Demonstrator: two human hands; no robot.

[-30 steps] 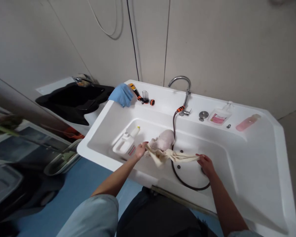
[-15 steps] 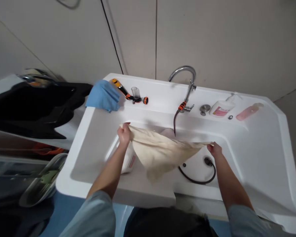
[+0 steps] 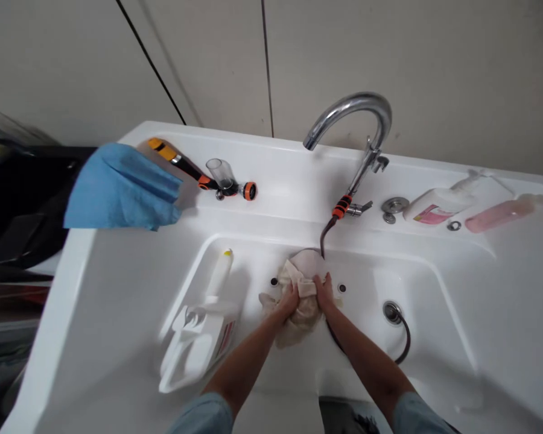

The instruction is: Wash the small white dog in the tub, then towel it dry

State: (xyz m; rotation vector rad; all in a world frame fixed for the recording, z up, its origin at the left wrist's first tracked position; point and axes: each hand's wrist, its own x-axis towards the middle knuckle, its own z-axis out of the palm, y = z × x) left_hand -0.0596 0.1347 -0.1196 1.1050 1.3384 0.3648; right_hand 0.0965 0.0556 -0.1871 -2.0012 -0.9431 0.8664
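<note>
Both my hands are down in the white sink (image 3: pixel 438 301), pressed together on a bunched cream cloth (image 3: pixel 298 316). My left hand (image 3: pixel 288 299) grips its left side and my right hand (image 3: pixel 324 291) grips its right side. Just behind the cloth lies a pale pink rounded thing (image 3: pixel 308 262), partly hidden by it. A white jug-shaped bottle with a yellow cap (image 3: pixel 202 334) lies on its side in the basin to the left of my left arm.
A chrome tap (image 3: pixel 353 117) stands behind, with a dark hose (image 3: pixel 402 343) running down past the drain (image 3: pixel 391 311). On the rim lie a blue cloth (image 3: pixel 120 190), an orange-black hose nozzle (image 3: pixel 199 175), a white pump bottle (image 3: pixel 438 208) and a pink bottle (image 3: pixel 502 214).
The cloth was stretched wide between my hands above the basin; now my hands have come together and bunched it low in the sink. My head has moved closer.
</note>
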